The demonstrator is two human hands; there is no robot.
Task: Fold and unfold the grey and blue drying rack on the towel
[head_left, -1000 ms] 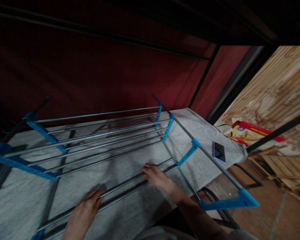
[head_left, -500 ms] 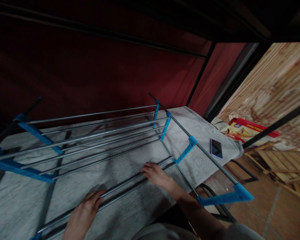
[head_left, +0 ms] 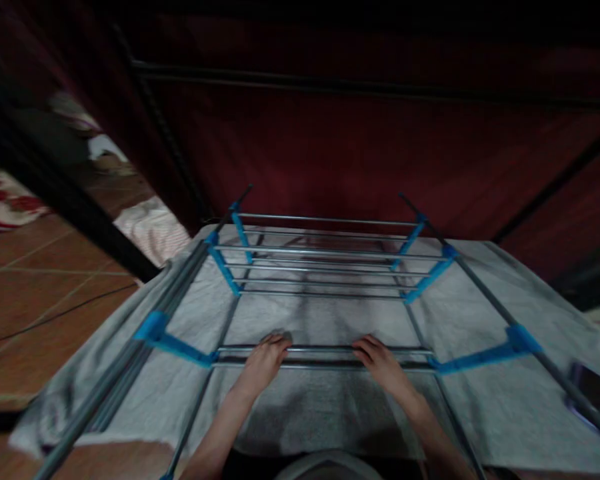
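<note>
A rack of grey metal tubes with blue plastic brackets lies on a pale cloth. My left hand [head_left: 267, 359] has its fingers curled over the near metal rod [head_left: 323, 349], left of its middle. On the right part of the same rod, my right hand [head_left: 379, 360] is curled in the same way. A second rod [head_left: 325, 365] runs just below it. The rods meet a left blue bracket [head_left: 180, 348] and a right blue bracket [head_left: 485, 355]. Farther back, several crossbars [head_left: 325, 285] span another set of brackets. My palms' undersides are hidden.
Several loose grey tubes [head_left: 130, 373] lie along the left of the cloth-covered surface [head_left: 510, 407]. A phone [head_left: 593, 393] rests at the right edge, partly behind a tube. Behind the rack stands a dark red panel [head_left: 330, 153]. Tiled floor [head_left: 55, 293] shows at left.
My view has swung left, so the rack now appears centred and the loose tubes at left show. Both hands remain on the near rod.
</note>
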